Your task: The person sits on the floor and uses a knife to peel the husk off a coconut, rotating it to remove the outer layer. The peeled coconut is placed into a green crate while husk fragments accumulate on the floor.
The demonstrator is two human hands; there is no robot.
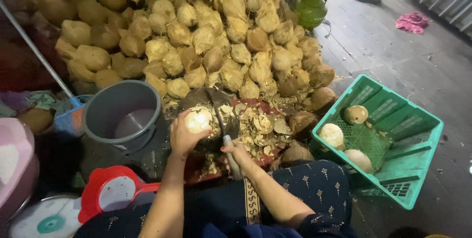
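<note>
The left hand (pixel 183 137) grips a pale coconut (pixel 198 119) over the chopping block (pixel 196 98), while the right hand (pixel 237 155) clasps a knife (pixel 222 127) whose blade rests beside it.

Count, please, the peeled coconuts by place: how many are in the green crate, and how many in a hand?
In the green crate: 3 peeled coconuts
In the left hand: 1 peeled coconut
Total: 4
The right hand holds a knife, no coconut.

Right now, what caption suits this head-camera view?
Left hand steadies a peeled coconut while right hand works a knife; green crate holds three more.
</note>
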